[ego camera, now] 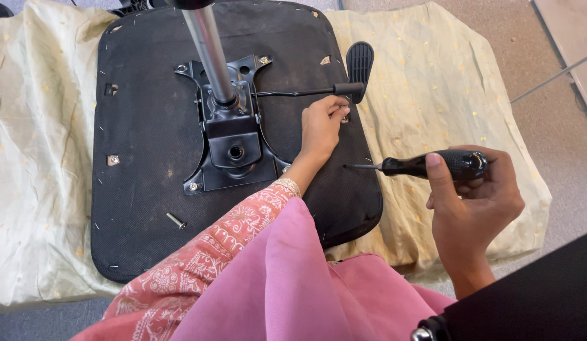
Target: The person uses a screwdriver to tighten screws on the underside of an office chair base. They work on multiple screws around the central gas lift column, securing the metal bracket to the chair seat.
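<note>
Looking down from head height, an upturned black office chair seat (148, 158) lies on a pale yellow-green cloth (432, 82) spread over the floor. A black metal mounting plate (233, 136) is fixed to the middle of the seat's underside, and a shiny gas-lift column (208, 47) rises from it toward the camera. A thin lever with a black paddle handle (359, 63) reaches from the plate out to the seat's right edge.

The left hand (322, 129), in a pink patterned sleeve (198, 265), stretches across the seat. Its fingers are bent and pinched together at a small bracket hole near the right edge, just below the paddle handle; whatever they pinch is too small to make out.

The right hand (473, 205) is held off the seat, above the cloth on the right. Its fingers are wrapped firmly around the black handle of a screwdriver (426, 165), with the thumb laid along the top. The tool lies level, its short tip pointing left toward the seat's edge without touching it.

A loose silver bolt (176, 220) rests on the seat's underside near the lower left corner of the plate. Pink fabric (293, 284) fills the bottom of the view.
</note>
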